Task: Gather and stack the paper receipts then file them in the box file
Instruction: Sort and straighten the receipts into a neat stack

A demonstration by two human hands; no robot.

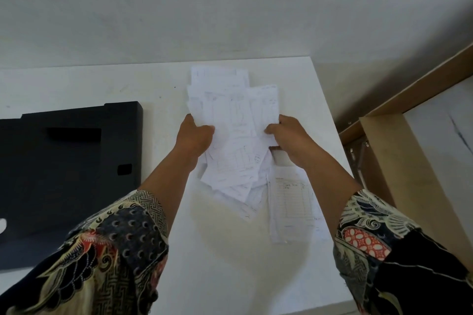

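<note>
A loose bundle of white paper receipts (233, 125) is held above the white table (230, 263), fanned and uneven. My left hand (195, 137) grips its left edge and my right hand (289, 138) grips its right edge. One more printed receipt (294, 207) lies flat on the table below my right forearm, and a few sheets lie under the held bundle. The black box file (64, 174) lies flat and closed on the table to the left of my left arm.
The table's right edge runs close beside my right arm. Beyond it stands a wooden cabinet (409, 161) with a pale marbled panel. A plain white wall (204, 7) rises behind the table's far edge.
</note>
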